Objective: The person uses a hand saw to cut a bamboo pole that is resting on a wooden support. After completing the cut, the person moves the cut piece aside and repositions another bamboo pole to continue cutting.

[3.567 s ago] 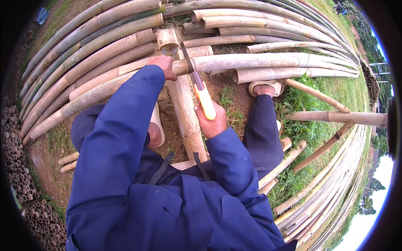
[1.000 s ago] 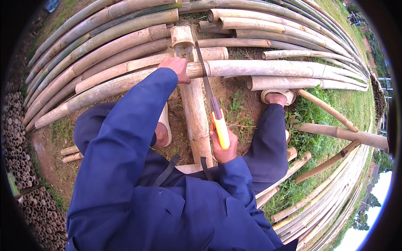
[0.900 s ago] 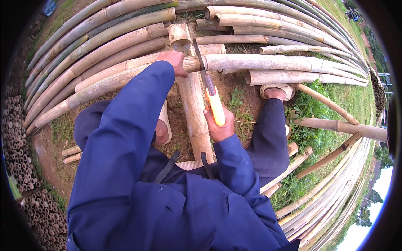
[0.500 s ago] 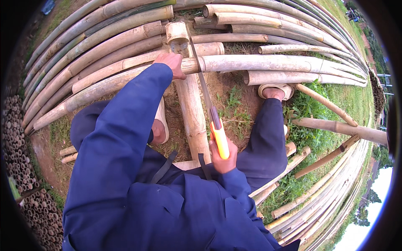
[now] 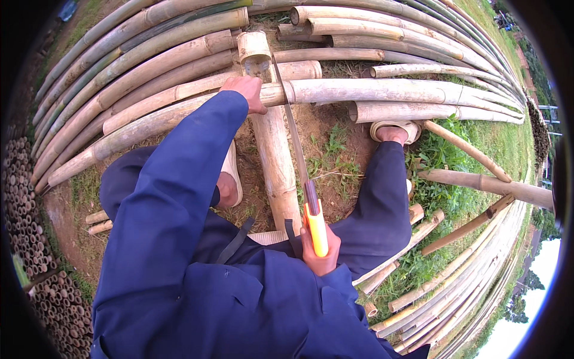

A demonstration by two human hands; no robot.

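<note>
A long pale bamboo pole (image 5: 382, 90) lies across in front of me, resting on a thick bamboo post (image 5: 274, 161) that runs back toward my lap. My left hand (image 5: 245, 93) is closed around the pole, just left of the saw blade. In my right hand (image 5: 323, 251) is the yellow-orange handle of a hand saw (image 5: 317, 230), held low near my lap. The saw's long blade runs forward and slightly left, crossing the pole beside my left hand. How deep it sits in the bamboo I cannot tell.
Many bamboo poles (image 5: 173, 33) lie side by side beyond the pole, and more (image 5: 460, 293) at lower right. Stacked cut bamboo pieces (image 5: 30, 221) show their round ends at far left. A slanting bamboo prop (image 5: 469, 149) stands at right, over green weeds (image 5: 439, 158).
The saw has slid back toward me, my right hand moving slightly down with its handle. My left hand keeps its place on the bamboo pole.
</note>
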